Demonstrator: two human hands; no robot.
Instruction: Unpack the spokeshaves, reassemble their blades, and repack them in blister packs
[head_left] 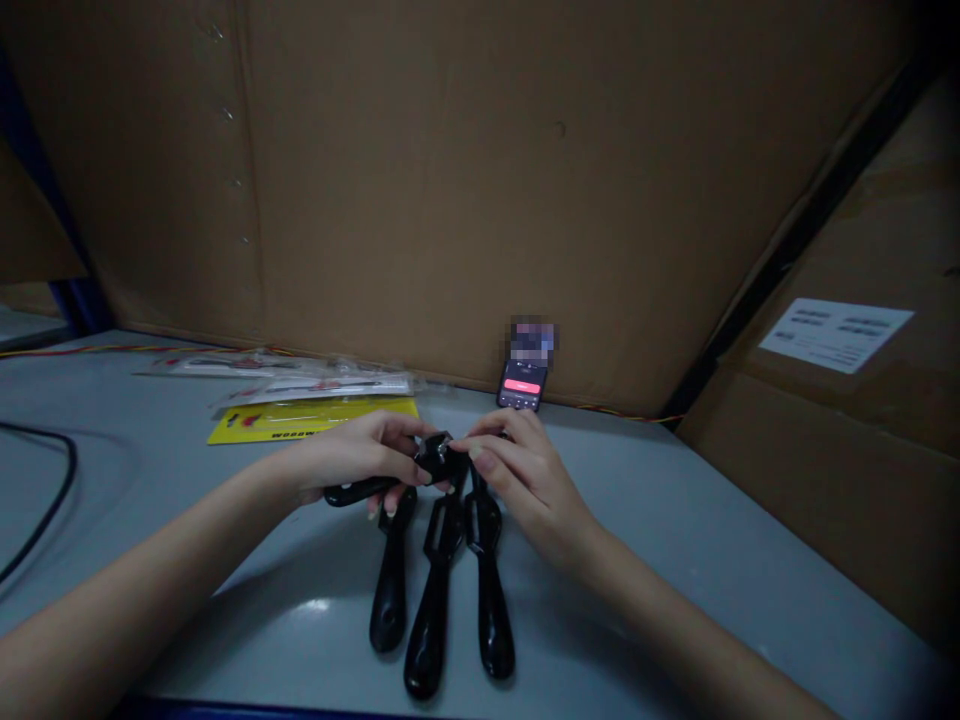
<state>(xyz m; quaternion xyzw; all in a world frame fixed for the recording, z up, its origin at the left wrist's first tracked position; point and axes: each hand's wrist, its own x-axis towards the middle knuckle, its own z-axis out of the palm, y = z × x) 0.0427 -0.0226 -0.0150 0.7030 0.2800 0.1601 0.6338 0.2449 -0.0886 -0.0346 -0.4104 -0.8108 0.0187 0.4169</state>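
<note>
My left hand (367, 455) is wrapped around a black spokeshave (364, 491), one handle of which sticks out to the left. Its middle body, with a shiny metal part, faces up between my two hands. The fingers of my right hand (525, 470) are bent together in a pinch at that body's right side; any small part between them is too dim to make out. Beneath my hands lie several more black spokeshaves, among them a left one (388, 600), a middle one (427, 635) and a right one (493, 610), handles pointing toward me. My hands cover their far ends.
A phone (523, 385) with a lit screen leans against the cardboard wall (450, 180) at the back. Left of it lie a yellow packaging card (255, 424) and clear-wrapped packs (322, 386). A black cable (67, 480) curves at far left. A labelled carton (817, 430) borders the grey table's right side.
</note>
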